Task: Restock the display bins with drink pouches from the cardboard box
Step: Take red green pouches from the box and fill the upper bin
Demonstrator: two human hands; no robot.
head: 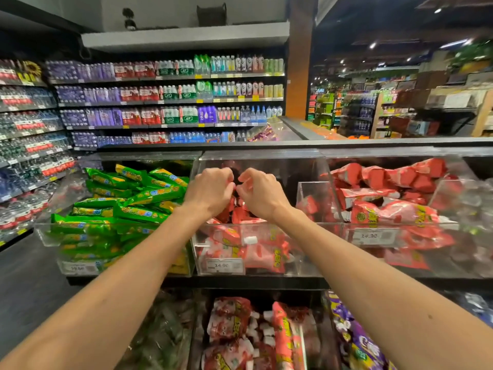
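Left hand (210,189) and right hand (260,194) hover over the middle bin (280,223), fingers (231,187) curled, whether pinching anything I can't tell; spread the red pouches (240,214) lying there flat and even.

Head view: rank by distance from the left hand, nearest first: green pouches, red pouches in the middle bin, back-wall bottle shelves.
1. Red pouches, directly under the left hand.
2. Green pouches, next bin left.
3. Bottle shelves, back wall.

Items visible: left forearm (120,276), bare along its whole visible length; right forearm (373,276), likewise bare, carrying one small dark mole (429,316) on its near part; left hand (210,189), bare; right hand (260,194), bare.
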